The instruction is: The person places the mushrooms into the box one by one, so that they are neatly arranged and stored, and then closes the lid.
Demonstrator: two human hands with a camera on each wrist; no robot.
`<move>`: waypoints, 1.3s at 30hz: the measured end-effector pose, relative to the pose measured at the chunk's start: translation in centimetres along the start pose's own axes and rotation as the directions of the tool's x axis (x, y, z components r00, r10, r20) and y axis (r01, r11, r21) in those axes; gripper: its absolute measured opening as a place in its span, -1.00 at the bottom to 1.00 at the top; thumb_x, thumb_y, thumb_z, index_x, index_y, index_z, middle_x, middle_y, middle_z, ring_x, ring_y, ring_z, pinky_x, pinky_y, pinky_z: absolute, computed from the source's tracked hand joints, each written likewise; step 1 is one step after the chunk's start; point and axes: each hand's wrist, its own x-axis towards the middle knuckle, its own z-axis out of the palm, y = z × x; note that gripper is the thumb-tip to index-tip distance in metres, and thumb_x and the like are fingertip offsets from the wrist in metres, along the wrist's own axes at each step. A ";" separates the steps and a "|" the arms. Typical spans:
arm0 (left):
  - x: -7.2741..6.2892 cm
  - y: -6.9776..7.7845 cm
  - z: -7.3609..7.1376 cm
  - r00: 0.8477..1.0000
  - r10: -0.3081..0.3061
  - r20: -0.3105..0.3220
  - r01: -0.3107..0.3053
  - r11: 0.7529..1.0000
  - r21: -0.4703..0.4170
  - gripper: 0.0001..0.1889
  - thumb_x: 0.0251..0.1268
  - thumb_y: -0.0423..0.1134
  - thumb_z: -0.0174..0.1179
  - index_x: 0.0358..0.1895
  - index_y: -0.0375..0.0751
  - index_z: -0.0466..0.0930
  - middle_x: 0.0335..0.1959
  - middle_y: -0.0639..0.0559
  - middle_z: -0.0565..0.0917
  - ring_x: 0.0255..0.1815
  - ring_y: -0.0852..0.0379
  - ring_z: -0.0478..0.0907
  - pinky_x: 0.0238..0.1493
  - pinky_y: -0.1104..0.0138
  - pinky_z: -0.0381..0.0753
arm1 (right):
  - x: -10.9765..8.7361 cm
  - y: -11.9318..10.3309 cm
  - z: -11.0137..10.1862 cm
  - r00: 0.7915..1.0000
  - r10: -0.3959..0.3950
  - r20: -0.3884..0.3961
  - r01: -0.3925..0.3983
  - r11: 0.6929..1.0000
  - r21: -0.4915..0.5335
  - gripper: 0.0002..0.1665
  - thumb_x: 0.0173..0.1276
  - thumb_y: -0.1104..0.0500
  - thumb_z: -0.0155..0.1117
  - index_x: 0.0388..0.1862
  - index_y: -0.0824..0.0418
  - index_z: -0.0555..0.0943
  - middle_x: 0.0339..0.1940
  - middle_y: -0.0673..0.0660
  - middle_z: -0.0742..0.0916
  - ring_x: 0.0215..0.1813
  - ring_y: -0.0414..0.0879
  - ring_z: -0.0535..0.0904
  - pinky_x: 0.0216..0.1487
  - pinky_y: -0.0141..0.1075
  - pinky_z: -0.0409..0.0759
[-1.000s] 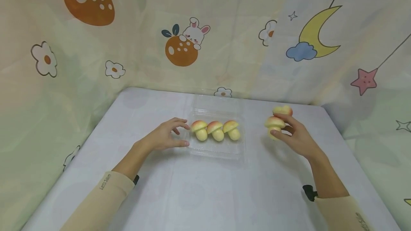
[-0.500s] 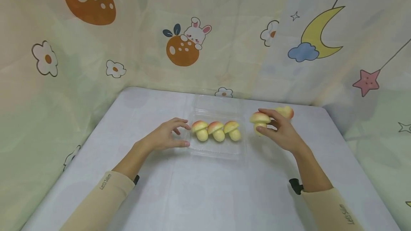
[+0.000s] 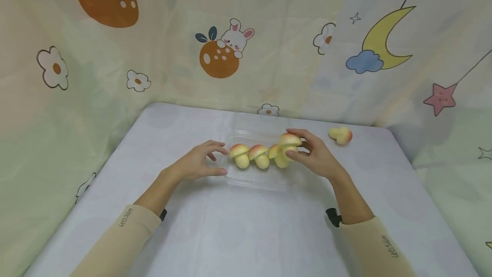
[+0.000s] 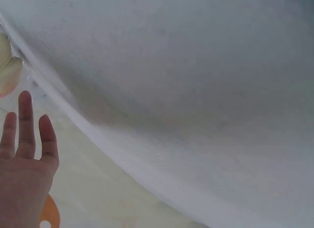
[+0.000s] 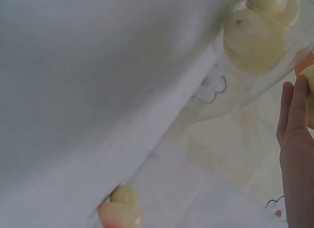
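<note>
My right hand (image 3: 316, 155) pinches a toy mushroom (image 3: 289, 140), yellow with a reddish cap, over the right end of a clear plastic box (image 3: 255, 181). Inside the box lie three similar mushrooms in a row: a left one (image 3: 241, 161), a middle one (image 3: 262, 161) and a right one (image 3: 281, 162), which the held one partly covers in the head view. At the box's left side, my left hand (image 3: 196, 161) has its fingers spread and fingertips right at the edge. The right wrist view shows the held mushroom (image 5: 311, 98) only partly, beside my fingers.
Another mushroom (image 3: 341, 135) lies on its side at the table's back right. The box's clear lid (image 3: 261, 124) stands open toward the back. A white cloth covers the table (image 3: 238, 234), and a printed curtain (image 3: 165, 54) hangs behind it.
My right hand has carried the mushroom leftward from the right of the table to over the box. The mushroom at the back right is now fully uncovered. My left hand stays in place.
</note>
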 end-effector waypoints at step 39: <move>0.5 -0.4 0.0 1.000 -0.010 0.005 0.010 1.000 -0.017 -0.36 0.15 0.21 0.49 0.29 0.15 0.56 0.54 0.06 0.35 0.14 0.02 0.61 0.14 0.06 0.57 | 2.2 0.3 7.8 0.974 0.003 0.227 0.014 0.997 -0.073 -0.24 0.21 0.28 0.59 0.39 0.18 0.52 0.31 0.14 0.56 0.19 0.09 0.60 0.12 0.06 0.67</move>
